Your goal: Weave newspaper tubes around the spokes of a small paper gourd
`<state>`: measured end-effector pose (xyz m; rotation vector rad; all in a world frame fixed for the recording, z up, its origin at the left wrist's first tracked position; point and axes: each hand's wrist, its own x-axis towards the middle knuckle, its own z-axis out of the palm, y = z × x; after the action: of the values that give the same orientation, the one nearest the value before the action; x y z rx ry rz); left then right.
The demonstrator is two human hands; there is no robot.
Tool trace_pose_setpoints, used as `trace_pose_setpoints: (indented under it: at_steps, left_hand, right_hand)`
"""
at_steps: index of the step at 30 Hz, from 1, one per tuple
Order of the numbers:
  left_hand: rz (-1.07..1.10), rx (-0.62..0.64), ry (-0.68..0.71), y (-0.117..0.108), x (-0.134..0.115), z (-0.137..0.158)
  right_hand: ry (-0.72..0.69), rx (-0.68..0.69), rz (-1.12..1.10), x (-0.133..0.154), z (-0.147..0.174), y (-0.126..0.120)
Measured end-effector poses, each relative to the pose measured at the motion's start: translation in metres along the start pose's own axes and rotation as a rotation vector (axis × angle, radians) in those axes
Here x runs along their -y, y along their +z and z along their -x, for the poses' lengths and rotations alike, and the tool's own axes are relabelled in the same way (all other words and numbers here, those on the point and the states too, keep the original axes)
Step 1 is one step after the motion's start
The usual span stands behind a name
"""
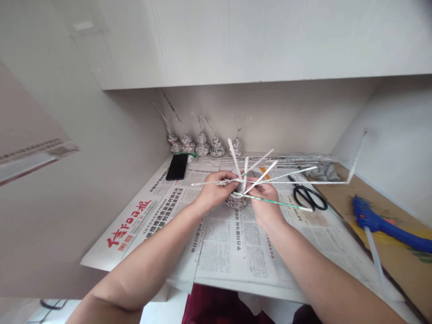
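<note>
Between the two hands, in the middle of the newspaper-covered surface, is a small round woven piece (235,201) of rolled paper, with its open side turned up. The left hand (216,191) pinches its upper left edge, thumb and fingers pressed together there on the paper. The right hand (265,195) is bent around the right side of the piece; its fingertips are partly covered by strips, so I cannot tell exactly how they close.

From the grip, several white paper strips (261,178) spread upward and to the right like spokes, and two of them have green parts. One long strip (332,182) goes far to the right of the grip, and there its end bends upward. Another short end comes out on the left, past the left fingers.

Under the grip lies the printed newspaper (229,265). Just to the right of the right hand are black-handled scissors (309,196). Farther right, a blue glue gun (388,227) lies over brown cardboard (351,180), near a grey crumpled thing (326,172).

Beyond the grip, a bundle of thin paper rolls (270,160) lies along the back. To the left of it, beyond the left hand, is a black phone (177,167), and behind stand five woven gourd-like figures (201,146) with thin ends pointing upward.
</note>
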<state>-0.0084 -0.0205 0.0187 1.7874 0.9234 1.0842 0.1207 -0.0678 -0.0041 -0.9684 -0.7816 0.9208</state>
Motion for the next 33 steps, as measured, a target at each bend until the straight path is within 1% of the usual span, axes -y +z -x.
trace_pose_setpoints:
  at_steps: [7, 9, 11, 14, 17, 19, 23, 25, 29, 33]
  left_hand:
    - [-0.013, 0.046, 0.067, 0.001, 0.005, 0.0]
    - [-0.031, 0.036, 0.074, 0.002, 0.006, 0.0]
    - [-0.057, -0.002, 0.083, 0.003, 0.005, 0.001]
    - [-0.143, -0.073, 0.11, 0.004, 0.004, 0.001]
    - [-0.276, -0.122, 0.179, 0.004, 0.003, 0.003]
    - [-0.361, -0.13, 0.225, 0.004, 0.002, 0.004]
    - [-0.482, -0.105, 0.272, 0.002, 0.0, 0.004]
    - [-0.478, -0.096, 0.286, 0.001, 0.0, 0.004]
    - [-0.38, -0.075, 0.306, 0.001, 0.0, 0.003]
    - [-0.345, -0.09, 0.313, 0.002, 0.0, 0.004]
  right_hand:
    - [-0.017, -0.022, 0.04, -0.004, -0.001, -0.001]
    - [-0.035, -0.021, 0.057, -0.006, -0.002, -0.002]
    - [-0.054, -0.021, 0.081, -0.007, -0.002, -0.002]
    - [-0.08, -0.011, 0.123, -0.01, -0.001, -0.002]
    - [-0.095, 0.002, 0.154, -0.011, 0.0, -0.001]
    - [-0.087, 0.006, 0.144, -0.012, 0.001, 0.0]
    - [-0.054, 0.0, 0.046, -0.012, 0.004, 0.004]
    - [-0.055, -0.014, 0.034, -0.011, 0.004, 0.005]
    - [-0.071, -0.03, 0.065, -0.01, 0.003, 0.004]
    - [-0.124, -0.004, 0.137, -0.009, 0.003, 0.001]
